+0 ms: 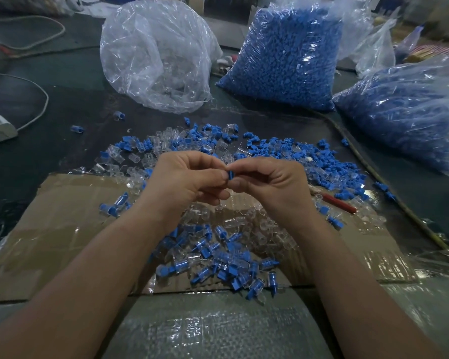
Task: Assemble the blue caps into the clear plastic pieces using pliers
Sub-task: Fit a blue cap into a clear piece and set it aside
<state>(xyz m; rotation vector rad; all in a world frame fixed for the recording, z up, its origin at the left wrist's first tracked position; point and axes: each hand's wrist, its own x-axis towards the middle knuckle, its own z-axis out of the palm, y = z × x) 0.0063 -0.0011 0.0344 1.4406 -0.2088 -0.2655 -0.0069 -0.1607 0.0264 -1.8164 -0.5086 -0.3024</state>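
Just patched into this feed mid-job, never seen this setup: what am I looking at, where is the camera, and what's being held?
No machine: a person's bare left hand and right hand, filmed by one head-worn camera looking down. Together they pinch a small blue plastic cap. On the flat brown cardboard sheet lies a heap of joined blue-and-clear pieces; beyond it, loose blue caps and clear plastic pieces. A red-handled tool, perhaps the pliers, lies untouched. Clear bags of blue caps stand behind.
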